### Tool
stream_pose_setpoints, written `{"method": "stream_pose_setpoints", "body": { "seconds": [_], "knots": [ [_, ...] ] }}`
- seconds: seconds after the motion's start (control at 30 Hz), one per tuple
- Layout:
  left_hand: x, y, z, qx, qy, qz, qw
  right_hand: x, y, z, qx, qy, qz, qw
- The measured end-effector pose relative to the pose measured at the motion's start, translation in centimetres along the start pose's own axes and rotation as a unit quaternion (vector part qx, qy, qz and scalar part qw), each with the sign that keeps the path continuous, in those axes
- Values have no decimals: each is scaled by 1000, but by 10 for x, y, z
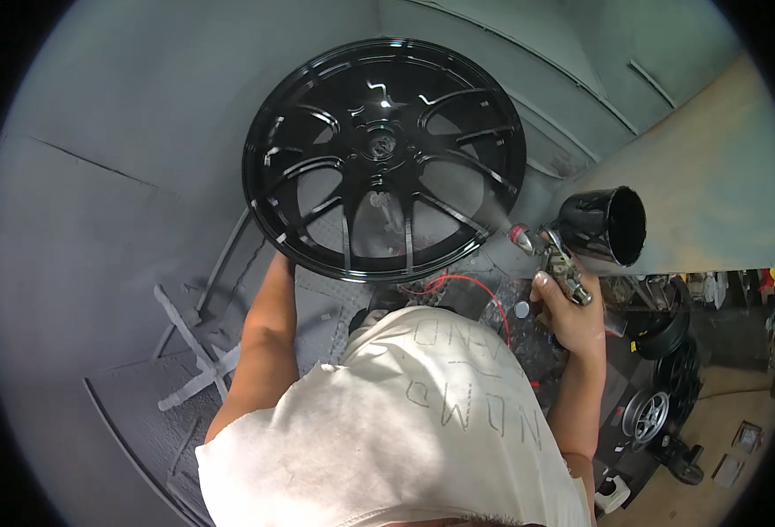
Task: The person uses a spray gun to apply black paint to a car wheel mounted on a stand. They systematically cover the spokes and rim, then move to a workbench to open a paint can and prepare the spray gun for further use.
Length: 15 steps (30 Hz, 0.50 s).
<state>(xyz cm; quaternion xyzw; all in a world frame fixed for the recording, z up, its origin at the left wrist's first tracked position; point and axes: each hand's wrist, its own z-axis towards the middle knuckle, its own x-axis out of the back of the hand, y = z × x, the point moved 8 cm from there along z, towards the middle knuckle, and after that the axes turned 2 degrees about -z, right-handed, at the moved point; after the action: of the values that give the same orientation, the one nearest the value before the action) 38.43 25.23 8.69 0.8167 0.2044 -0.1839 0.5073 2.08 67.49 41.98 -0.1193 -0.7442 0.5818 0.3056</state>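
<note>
A glossy black car wheel rim [349,230] with several thin spokes is held up in front of me, its face tilted toward me. My left forearm [269,321] reaches up to its lower left edge. The left hand itself is hidden behind the rim, so its fingers do not show. To the right of the rim, my right hand [568,312] is wrapped round a metal spray gun [563,268] carrying a black paint cup [585,224]. Its red-ringed nozzle [519,235] points at the rim's lower right edge, a short gap away, with a faint haze between them.
A red hose [484,285] loops below the rim. At the left stands a grey-coated metal stand [196,342] near the booth wall [97,237]. A curved pale panel [713,167] rises at the right. Beyond it lie a silver wheel [647,415] and black tires [662,335].
</note>
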Motion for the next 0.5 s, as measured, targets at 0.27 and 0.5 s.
{"method": "stream_pose_setpoints", "body": {
  "seconds": [0.27, 0.5],
  "knots": [
    [-1, 4, -12, -27, -4, -11, 1000, 43, 0, 20, 41, 92, -1, 995],
    [11, -20, -43, -108, -17, -13, 994, 86, 31, 25, 27, 140, -60, 988]
  ]
}}
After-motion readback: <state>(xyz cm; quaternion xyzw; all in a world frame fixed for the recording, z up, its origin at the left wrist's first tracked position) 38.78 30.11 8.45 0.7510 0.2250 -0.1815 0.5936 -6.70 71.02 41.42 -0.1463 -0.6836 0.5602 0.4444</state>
